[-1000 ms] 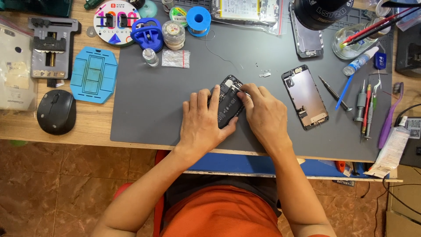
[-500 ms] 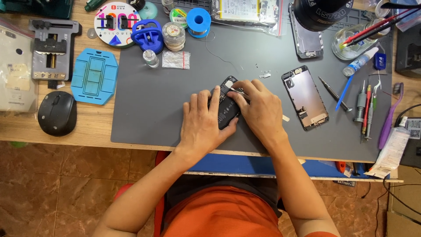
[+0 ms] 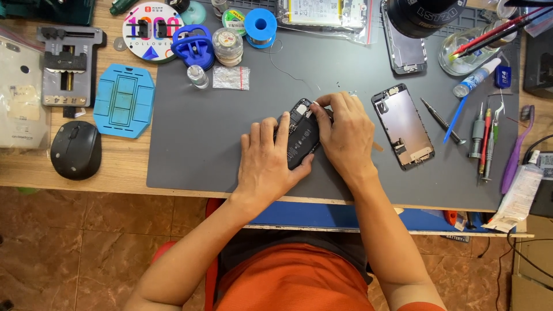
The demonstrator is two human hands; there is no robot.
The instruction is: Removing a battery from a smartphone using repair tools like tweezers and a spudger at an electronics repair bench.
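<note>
the phone (image 3: 300, 133) lies slanted between both hands, left hand (image 3: 266, 164) pressing it flat, right hand (image 3: 344, 137) pinching at its top end.

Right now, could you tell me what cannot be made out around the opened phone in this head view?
- Opened phone: lower part hidden under left hand and right hand.
- Whatever the right fingertips pinch: too small.
- Black cylinder: cut off by the top edge.
- Tools beside the mat: tips too small.

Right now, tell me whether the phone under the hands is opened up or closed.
Opened up. The phone lies on the grey mat with its insides exposed; a separate screen panel lies to its right.
</note>
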